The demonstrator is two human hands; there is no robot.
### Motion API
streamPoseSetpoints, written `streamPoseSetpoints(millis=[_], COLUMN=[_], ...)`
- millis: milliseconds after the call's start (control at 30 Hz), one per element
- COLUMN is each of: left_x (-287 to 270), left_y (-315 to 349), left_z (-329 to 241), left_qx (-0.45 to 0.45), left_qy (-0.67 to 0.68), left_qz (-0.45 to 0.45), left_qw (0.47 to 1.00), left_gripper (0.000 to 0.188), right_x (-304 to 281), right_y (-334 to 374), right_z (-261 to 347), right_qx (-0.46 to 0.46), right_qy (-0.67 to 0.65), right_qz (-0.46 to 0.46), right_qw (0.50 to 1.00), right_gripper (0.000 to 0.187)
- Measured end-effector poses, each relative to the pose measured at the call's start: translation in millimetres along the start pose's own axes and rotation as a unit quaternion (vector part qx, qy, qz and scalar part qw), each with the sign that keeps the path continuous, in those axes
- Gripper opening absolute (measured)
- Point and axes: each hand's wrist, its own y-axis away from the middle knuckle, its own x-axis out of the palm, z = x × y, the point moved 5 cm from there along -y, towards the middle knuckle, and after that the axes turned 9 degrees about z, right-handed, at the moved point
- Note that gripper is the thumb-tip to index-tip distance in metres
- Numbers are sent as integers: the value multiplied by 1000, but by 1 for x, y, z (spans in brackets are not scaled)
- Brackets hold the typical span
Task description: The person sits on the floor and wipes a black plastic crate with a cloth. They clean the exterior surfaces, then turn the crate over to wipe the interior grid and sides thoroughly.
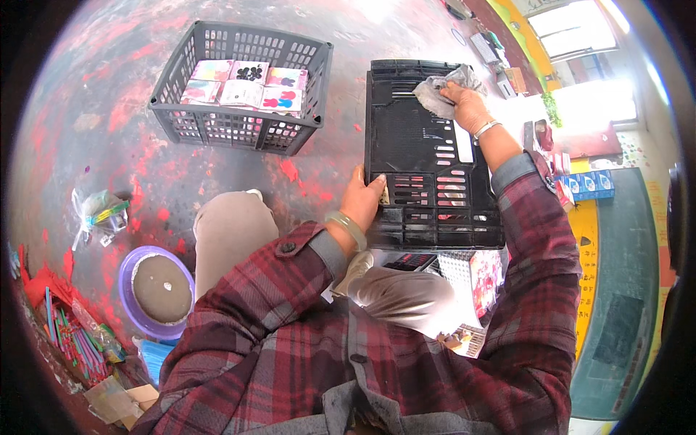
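Note:
A black slotted plastic panel (407, 141), flat and ribbed like part of a folding crate, is held up in front of me above my lap. My left hand (362, 197) grips its left edge low down, thumb on the face and fingers hidden behind. Against the upper right corner of the panel, my right hand (467, 107) presses a crumpled grey rag (436, 96), its fingers bent around the cloth. A pale rectangle (462, 143) shows on the panel's right side, below the rag.
To the left on the red-stained floor stands a dark grey plastic crate (210, 119) with several colourful packets (241, 94). Nearer are a clear plastic bag (98, 212), a purple basin (125, 279) of murky water and a bundle of coloured sticks (72, 344). Blue boxes (589, 185) sit at right.

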Motion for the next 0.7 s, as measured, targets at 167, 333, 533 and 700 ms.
streamPoseSetpoints(millis=[167,333,533,700], left_x=[-4,-1,-15,-19], left_y=[3,7,-4,1], left_z=[1,-6,9,-1], left_qx=[4,35,-34,-2], left_qy=[-28,-3,-13,17], left_qz=[-5,-21,-31,-37], left_qw=[1000,999,999,999], left_gripper=[31,32,47,60], right_x=[-9,-33,4,-4], right_y=[14,7,5,16], right_z=[38,97,117,157], right_qx=[-69,-61,-93,-108], right_qy=[-270,-520,23,-15], right_qz=[30,162,249,313], right_qw=[960,837,964,943], right_gripper=[38,45,53,46])
